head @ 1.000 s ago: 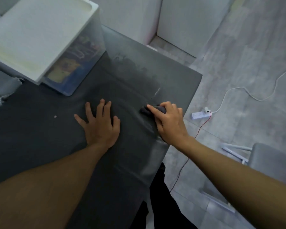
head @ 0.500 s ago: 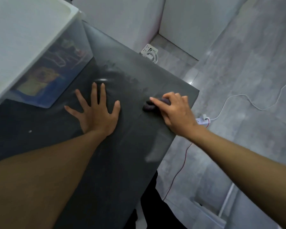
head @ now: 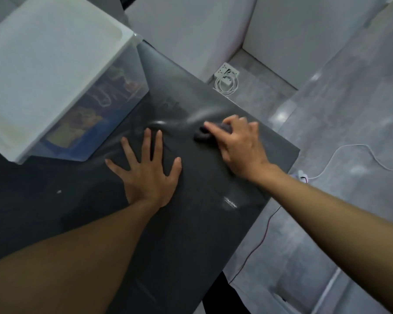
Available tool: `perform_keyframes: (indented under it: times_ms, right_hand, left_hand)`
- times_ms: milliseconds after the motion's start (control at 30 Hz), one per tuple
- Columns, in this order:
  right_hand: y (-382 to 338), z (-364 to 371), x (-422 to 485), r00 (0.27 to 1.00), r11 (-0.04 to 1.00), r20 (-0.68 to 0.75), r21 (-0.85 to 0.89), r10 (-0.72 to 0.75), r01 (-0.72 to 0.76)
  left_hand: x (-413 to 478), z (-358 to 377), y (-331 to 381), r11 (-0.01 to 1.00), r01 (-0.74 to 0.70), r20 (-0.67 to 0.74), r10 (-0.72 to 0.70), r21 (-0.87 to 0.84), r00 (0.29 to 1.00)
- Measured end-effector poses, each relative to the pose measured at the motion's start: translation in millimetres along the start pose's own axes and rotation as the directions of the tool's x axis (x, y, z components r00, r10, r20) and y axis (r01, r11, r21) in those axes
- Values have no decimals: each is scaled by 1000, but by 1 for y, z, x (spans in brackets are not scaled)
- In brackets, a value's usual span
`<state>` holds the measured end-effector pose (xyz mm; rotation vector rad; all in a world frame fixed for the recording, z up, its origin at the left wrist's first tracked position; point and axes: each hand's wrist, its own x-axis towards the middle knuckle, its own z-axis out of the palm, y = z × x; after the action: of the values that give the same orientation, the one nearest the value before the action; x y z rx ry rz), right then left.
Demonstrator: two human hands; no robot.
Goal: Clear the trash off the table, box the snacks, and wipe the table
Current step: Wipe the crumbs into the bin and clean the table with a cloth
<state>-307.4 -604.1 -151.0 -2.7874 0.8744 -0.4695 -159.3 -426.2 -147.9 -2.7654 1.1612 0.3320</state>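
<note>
On the table (head: 191,234) — right hand (head: 241,147) pushed cloth (head: 201,135) farther.

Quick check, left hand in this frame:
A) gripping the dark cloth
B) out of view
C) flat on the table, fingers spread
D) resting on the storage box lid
C: the left hand lies flat on the table with its fingers spread, while the right hand holds the dark cloth.
</note>
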Motion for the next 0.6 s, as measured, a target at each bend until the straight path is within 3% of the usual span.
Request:
perform_keyframes:
  times_ms: [67,133,200,300,367,400,467,533,600]
  right_hand:
    - [15,1,26,956,957,-41,-6,291,-291]
    - [12,5,43,835,837,-43,37,548,-547]
    - [-12,9,42,861,861,-41,44,508,-506]
    - [-37,15,17,996,994,2,70,90,-90]
    - [-28,13,19,995,996,45,40,-86,84]
    - [-21,14,30,997,998,34,17,-65,65]
    - [-11,18,60,990,989,-13,-20,143,-144]
    - [-12,26,87,909,909,-25,10,417,-416]
    - [-28,31,98,854,853,-19,53,520,-518]
  left_hand:
    - [1,0,0,1000,-3,3,3,-2,1000]
    - [1,0,-1,1000,-3,-1,3,-3,1000]
    - [1,1,-1,1000,-4,3,4,-5,1000]
    - [2,0,-1,1000,2,9,-2,6,1000]
    - [1,0,0,1000,2,5,-2,8,1000]
    - [1,-1,0,1000,1,5,-1,7,1000]
    - [1,-2,0,1000,-3,9,3,2,1000]
    - [1,-3,-1,1000,-4,7,4,-14,1000]
    - [1,-3,-1,1000,-7,5,7,-18,1000]
